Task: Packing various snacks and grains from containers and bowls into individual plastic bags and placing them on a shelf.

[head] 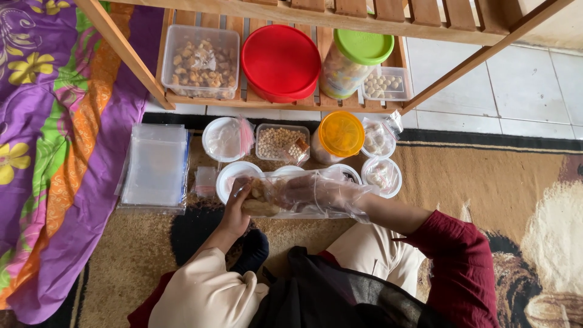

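My left hand (235, 209) grips the left end of a clear plastic bag (285, 209) with brownish snack pieces (258, 206) inside it. My right hand (303, 191), covered by a thin clear plastic glove, reaches into the bag's mouth and its fingers curl around some pieces. Both hands hover over white bowls (229, 176) on the carpet. A stack of empty clear bags (155, 167) lies to the left.
On the carpet stand a tub of small nuts (276, 141), an orange-lidded jar (341, 135) and more bowls (382, 176). A low wooden shelf (279, 100) holds a clear snack box (200, 61), a red-lidded tub (280, 61) and a green-lidded jar (358, 58). Purple floral cloth (54, 152) lies left.
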